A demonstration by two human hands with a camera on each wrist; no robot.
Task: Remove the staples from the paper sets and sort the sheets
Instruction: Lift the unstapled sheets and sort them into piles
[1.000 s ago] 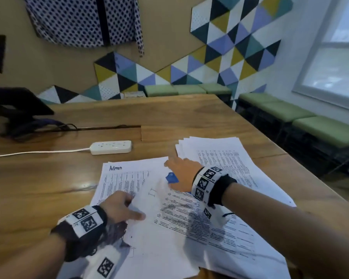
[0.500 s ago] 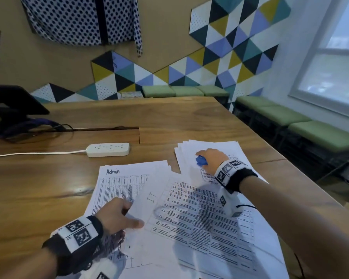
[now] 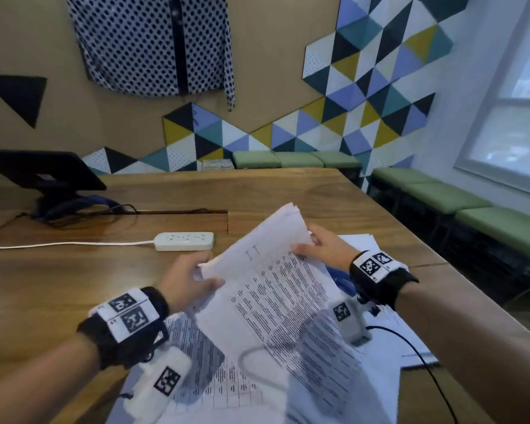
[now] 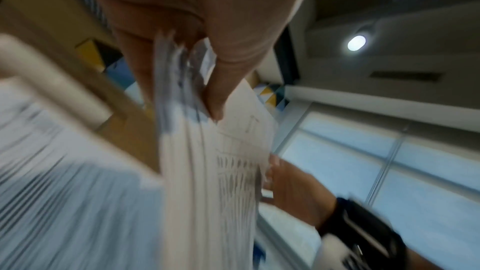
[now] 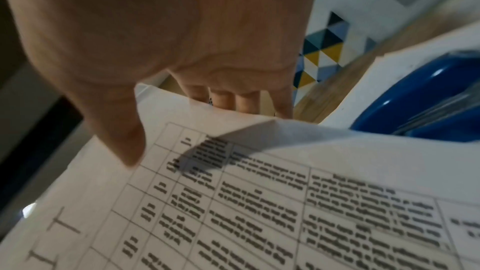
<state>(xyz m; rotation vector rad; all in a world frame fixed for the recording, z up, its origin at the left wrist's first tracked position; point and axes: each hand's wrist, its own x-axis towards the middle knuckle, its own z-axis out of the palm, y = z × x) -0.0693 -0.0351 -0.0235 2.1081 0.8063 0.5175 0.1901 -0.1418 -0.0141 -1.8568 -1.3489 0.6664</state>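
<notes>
A stapled paper set [image 3: 276,295] marked "IT" is lifted off the wooden table [image 3: 58,270], tilted up toward the far side. My left hand [image 3: 204,278] pinches its left edge, thumb on top; in the left wrist view the sheet edges [image 4: 182,110] sit fanned between thumb and fingers. My right hand [image 3: 303,244] grips the top right edge, thumb [image 5: 122,141] on the printed page [image 5: 259,202] and fingers behind. A blue staple remover [image 3: 338,275] [image 5: 420,98] lies on the right paper pile [image 3: 361,243], partly hidden by the held set.
More printed sheets [image 3: 202,371] lie under the held set near the table's front edge. A white power strip [image 3: 184,241] with its cord lies beyond the hands. A dark screen on a stand [image 3: 40,172] stands far left. Green benches [image 3: 471,209] run along the right.
My right hand set the blue staple remover down on the right pile and came back to the "IT" set. Both hands then raised that set off the table.
</notes>
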